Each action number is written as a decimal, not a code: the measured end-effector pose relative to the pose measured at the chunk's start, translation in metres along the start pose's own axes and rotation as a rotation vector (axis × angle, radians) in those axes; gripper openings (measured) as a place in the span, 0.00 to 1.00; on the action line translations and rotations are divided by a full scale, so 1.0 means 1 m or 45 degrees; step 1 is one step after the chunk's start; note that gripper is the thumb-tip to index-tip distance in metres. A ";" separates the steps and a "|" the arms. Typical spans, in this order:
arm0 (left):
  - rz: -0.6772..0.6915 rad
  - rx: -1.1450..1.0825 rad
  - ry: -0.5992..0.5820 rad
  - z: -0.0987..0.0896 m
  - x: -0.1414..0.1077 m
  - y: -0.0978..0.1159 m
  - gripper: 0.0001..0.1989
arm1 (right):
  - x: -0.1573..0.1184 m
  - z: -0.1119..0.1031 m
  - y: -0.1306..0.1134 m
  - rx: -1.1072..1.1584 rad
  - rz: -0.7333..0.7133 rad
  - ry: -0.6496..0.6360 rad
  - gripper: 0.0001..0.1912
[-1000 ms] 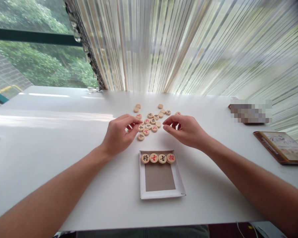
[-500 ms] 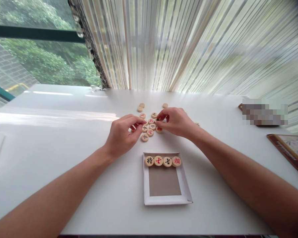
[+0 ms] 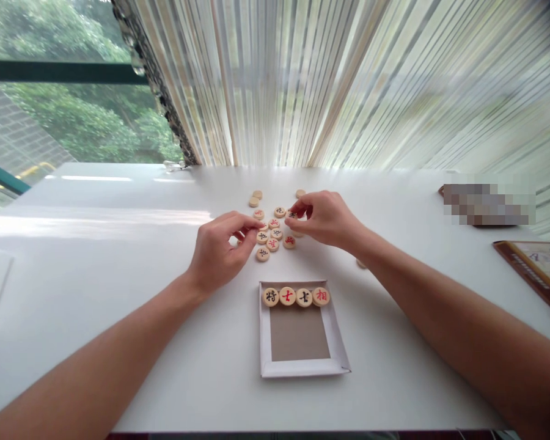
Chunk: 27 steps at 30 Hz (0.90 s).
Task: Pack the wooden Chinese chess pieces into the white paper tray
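Note:
Several round wooden pieces with red or black characters lie in a loose cluster, among them a red-marked piece (image 3: 272,244) and a black-marked piece (image 3: 263,253). At the cluster's left edge, the fingertips of my left hand (image 3: 222,247) are pinched over a piece, which they partly cover. My right hand (image 3: 327,220) grips a black-marked piece (image 3: 292,214) between thumb and fingers at the right edge. Nearer to me lies a shallow white box (image 3: 302,368) with a brown inside. Along its far wall sits a row of several pieces, a red-marked one (image 3: 321,297) at the right end.
Blank-faced pieces (image 3: 257,195) lie behind the cluster, and another piece (image 3: 362,263) is beside my right forearm. A brown-edged card (image 3: 536,275) lies at the right of the white table (image 3: 91,256). String curtains hang behind.
My right hand has moved slightly away from me with the black-marked piece, baring the red-marked piece below it. My left hand stays at the cluster's left edge. The view has shifted a little.

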<state>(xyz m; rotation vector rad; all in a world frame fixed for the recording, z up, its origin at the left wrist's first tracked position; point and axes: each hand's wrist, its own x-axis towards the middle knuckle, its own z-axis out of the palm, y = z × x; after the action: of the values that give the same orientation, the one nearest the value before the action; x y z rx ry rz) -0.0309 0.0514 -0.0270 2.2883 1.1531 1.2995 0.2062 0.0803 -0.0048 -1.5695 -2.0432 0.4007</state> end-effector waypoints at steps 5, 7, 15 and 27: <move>-0.001 -0.057 0.017 -0.001 0.000 0.003 0.08 | -0.008 -0.022 0.002 0.230 0.103 0.109 0.10; -0.040 -0.112 0.015 0.000 0.000 0.005 0.08 | -0.018 -0.026 0.003 0.387 0.152 0.074 0.13; -0.335 -0.517 -0.216 0.005 -0.009 0.033 0.08 | -0.081 -0.018 -0.011 1.084 0.210 -0.098 0.21; -0.385 -0.607 -0.407 -0.001 -0.010 0.056 0.07 | -0.110 -0.002 -0.024 1.294 0.064 -0.007 0.19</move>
<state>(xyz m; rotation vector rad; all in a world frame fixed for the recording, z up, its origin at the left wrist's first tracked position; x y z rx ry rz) -0.0065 0.0071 -0.0006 1.8079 0.9140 0.9290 0.2088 -0.0318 -0.0159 -0.9559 -1.3852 1.2174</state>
